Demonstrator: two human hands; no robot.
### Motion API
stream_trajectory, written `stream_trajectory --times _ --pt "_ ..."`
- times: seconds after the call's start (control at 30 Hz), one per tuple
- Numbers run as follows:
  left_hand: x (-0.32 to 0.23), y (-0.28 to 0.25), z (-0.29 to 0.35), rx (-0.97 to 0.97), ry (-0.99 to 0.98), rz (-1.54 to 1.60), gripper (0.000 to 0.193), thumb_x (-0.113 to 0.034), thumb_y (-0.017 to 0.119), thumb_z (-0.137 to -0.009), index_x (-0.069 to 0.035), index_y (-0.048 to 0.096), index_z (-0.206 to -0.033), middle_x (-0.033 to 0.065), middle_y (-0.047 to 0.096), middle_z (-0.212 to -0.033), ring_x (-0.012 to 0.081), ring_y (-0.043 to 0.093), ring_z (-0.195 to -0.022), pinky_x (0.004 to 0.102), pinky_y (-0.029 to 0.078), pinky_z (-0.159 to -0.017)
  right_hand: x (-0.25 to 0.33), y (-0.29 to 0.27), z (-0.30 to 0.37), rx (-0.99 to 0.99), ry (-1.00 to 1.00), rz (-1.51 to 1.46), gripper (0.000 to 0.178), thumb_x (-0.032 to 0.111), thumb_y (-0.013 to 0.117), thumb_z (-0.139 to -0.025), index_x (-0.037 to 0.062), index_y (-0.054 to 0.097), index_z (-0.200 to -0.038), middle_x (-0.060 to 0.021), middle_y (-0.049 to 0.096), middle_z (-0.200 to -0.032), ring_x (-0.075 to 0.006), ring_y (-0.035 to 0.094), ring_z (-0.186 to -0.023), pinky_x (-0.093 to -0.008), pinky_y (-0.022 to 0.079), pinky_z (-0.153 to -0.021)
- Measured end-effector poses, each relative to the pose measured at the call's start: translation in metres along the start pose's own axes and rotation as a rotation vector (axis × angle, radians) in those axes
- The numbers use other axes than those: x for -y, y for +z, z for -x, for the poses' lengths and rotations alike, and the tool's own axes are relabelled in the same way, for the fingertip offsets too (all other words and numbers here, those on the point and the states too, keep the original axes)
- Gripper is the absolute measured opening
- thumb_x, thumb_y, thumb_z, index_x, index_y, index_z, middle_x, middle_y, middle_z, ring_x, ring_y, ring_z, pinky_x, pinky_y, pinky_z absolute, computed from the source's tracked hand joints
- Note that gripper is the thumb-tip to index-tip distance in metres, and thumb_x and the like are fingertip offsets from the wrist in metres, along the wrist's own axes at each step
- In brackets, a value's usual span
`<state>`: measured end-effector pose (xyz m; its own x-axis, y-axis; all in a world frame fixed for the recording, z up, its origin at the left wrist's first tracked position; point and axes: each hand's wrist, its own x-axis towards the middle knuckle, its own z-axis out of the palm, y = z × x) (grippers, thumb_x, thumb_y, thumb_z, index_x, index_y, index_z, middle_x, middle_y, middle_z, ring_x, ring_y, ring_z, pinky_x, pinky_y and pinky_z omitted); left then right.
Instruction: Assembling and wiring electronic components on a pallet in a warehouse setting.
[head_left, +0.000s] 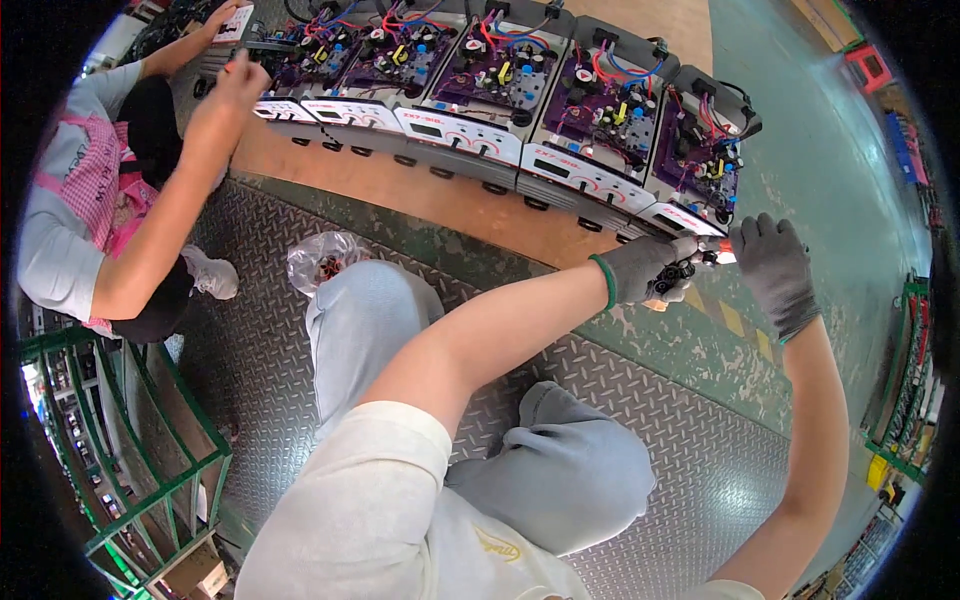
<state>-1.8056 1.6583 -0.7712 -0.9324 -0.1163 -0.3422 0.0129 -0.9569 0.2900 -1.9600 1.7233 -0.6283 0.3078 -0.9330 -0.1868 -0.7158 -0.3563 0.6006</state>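
In grey work gloves, both my hands are at the front corner of the rightmost open-topped machine point(700, 150). My left hand point(640, 270), green at the cuff, is closed around several small black parts point(672, 280), which look like knobs. Its fingertips reach towards a small red-and-white piece point(724, 250) by the front panel. Bent fingers of my right hand point(776, 268) come down beside that piece from the other side. Whatever lies under them is hidden. Purple circuit boards point(595, 115) with red and blue wires fill the machines.
Several similar machines stand in a row on a brown board point(400, 185). A clear plastic bag point(325, 260) of small parts lies by my knee. At left, a person point(130, 200) reaches over the row. Green metal racks point(150, 480) border the patterned metal platform point(690, 440).
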Motion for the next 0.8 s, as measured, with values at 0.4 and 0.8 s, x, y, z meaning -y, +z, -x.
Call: stream_trajectory --times 0.4,0.8 --pt "-0.001 0.012 0.007 0.192 -0.052 -0.196 0.026 -0.031 0.059 -0.088 -0.006 0.055 -0.096 -0.0003 0.05 -0.064 0.0104 0.049 -0.054 0.0263 0.041 -0.047 -0.015 0.016 0.01 0.055 0.061 -0.132 0.01 0.019 0.061 -0.071 0.012 0.059 -0.078 -0.0056 0.058 -0.074 -0.0219 0.057 -0.078 -0.0358 0.045 -0.069" --pt "0.015 0.0 0.036 0.102 -0.15 -0.257 0.032 -0.031 0.056 -0.089 -0.006 0.056 -0.109 -0.0016 0.053 -0.078 0.0064 0.051 -0.067 0.0229 0.044 -0.052 0.024 -0.027 0.043 0.062 0.615 -0.775 0.026 0.016 0.068 -0.073 0.0074 0.059 -0.096 -0.0076 0.06 -0.085 -0.0225 0.061 -0.083 -0.0354 0.048 -0.072"
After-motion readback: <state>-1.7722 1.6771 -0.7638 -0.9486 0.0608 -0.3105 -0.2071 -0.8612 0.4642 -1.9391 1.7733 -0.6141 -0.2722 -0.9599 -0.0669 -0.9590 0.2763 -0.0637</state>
